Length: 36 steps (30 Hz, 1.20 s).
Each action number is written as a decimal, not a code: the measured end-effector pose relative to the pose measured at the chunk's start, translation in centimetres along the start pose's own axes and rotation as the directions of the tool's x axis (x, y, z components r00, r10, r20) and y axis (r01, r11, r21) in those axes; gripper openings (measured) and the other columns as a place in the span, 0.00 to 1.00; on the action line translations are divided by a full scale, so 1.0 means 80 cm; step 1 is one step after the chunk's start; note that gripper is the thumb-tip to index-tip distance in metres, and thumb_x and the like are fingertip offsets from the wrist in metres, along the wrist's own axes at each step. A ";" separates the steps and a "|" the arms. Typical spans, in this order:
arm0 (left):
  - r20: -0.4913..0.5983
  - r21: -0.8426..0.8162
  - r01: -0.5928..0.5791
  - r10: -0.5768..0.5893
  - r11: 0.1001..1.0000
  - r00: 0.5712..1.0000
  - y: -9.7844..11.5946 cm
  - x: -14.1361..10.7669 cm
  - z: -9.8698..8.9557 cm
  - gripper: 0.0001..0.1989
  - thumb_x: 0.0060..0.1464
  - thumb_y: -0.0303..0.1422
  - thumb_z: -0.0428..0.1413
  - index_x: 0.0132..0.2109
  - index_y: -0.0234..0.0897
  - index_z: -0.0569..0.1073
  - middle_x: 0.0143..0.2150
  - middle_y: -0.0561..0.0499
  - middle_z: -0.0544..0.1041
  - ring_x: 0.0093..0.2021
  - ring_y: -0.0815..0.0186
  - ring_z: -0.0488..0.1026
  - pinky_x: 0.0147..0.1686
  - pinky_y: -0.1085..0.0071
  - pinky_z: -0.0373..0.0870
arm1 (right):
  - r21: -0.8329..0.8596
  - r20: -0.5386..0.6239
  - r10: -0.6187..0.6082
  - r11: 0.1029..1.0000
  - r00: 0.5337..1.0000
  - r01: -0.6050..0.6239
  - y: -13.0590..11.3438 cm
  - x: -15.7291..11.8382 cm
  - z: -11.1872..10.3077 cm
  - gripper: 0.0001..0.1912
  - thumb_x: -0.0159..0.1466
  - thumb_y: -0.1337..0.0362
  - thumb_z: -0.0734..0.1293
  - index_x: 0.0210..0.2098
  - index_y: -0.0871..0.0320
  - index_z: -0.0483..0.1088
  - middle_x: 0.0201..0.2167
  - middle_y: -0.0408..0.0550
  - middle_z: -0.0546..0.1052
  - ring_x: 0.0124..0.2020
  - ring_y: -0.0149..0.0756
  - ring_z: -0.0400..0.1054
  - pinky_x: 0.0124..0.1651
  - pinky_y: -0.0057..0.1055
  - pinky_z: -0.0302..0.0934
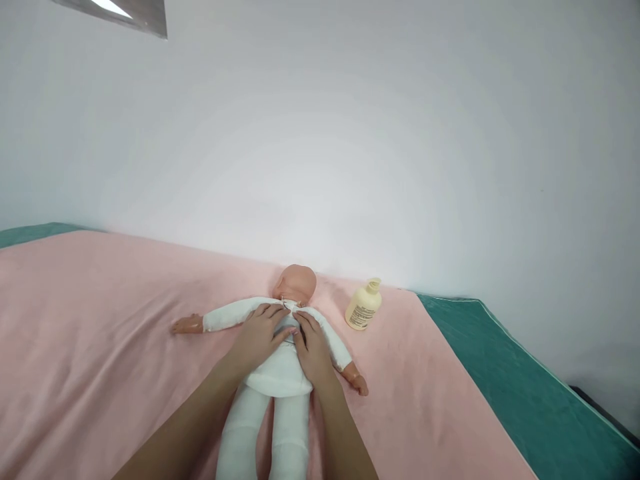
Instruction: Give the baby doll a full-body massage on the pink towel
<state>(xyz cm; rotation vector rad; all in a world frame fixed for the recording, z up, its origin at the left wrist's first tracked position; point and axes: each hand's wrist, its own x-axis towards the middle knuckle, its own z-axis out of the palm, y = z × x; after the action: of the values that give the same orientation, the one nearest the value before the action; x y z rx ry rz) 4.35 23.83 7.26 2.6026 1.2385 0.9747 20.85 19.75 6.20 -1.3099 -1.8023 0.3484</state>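
Note:
A baby doll (280, 373) with a white cloth body lies on a pink blanket (420, 400), its head toward the wall and its arms spread. My left hand (259, 337) rests on the left side of the doll's upper torso, fingers slightly apart. On the right side of the torso lies my right hand (314, 347), its fingers extended. Both thumbs come close together at the middle. Neither hand grips anything. A pale yellow pump bottle (363, 307) stands on the blanket, to the right of the doll's head.
A green sheet (530, 387) shows beyond the blanket at the right, with another strip at the far left. The pale wall (320, 133) rises behind the bed. A grey-framed object (145, 17) hangs at the top left.

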 end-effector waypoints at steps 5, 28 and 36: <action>0.024 -0.037 -0.007 0.008 0.999 1.000 -0.004 -0.001 0.001 0.19 0.62 0.45 0.47 0.52 0.41 0.71 0.52 0.49 0.74 0.53 0.57 0.66 0.53 0.58 0.62 | -0.035 0.025 0.011 0.999 1.000 -0.010 0.002 0.003 0.001 0.17 0.66 0.67 0.58 0.52 0.60 0.69 0.53 0.54 0.71 0.55 0.41 0.62 0.60 0.41 0.55; 0.067 -0.101 0.091 -0.084 0.991 0.994 -0.015 0.005 0.006 0.22 0.63 0.44 0.44 0.55 0.37 0.70 0.56 0.46 0.72 0.54 0.57 0.65 0.55 0.57 0.61 | -0.138 -0.020 0.002 0.990 1.000 -0.004 0.006 0.006 0.008 0.19 0.68 0.63 0.57 0.55 0.61 0.67 0.57 0.54 0.67 0.61 0.43 0.56 0.64 0.45 0.50; 0.143 -0.089 -0.044 0.056 0.995 0.988 0.022 -0.010 -0.045 0.27 0.59 0.46 0.50 0.61 0.39 0.64 0.61 0.44 0.67 0.61 0.53 0.60 0.57 0.55 0.59 | 0.060 -0.061 0.029 0.998 0.998 -0.025 -0.015 -0.005 -0.024 0.19 0.68 0.59 0.59 0.56 0.55 0.67 0.58 0.53 0.64 0.60 0.42 0.57 0.62 0.41 0.54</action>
<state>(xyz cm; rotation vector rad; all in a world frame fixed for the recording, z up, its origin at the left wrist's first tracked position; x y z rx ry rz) 2.98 21.43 10.31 2.5976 1.0781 0.8098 21.59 18.40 7.96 -1.2910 -1.7118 0.3694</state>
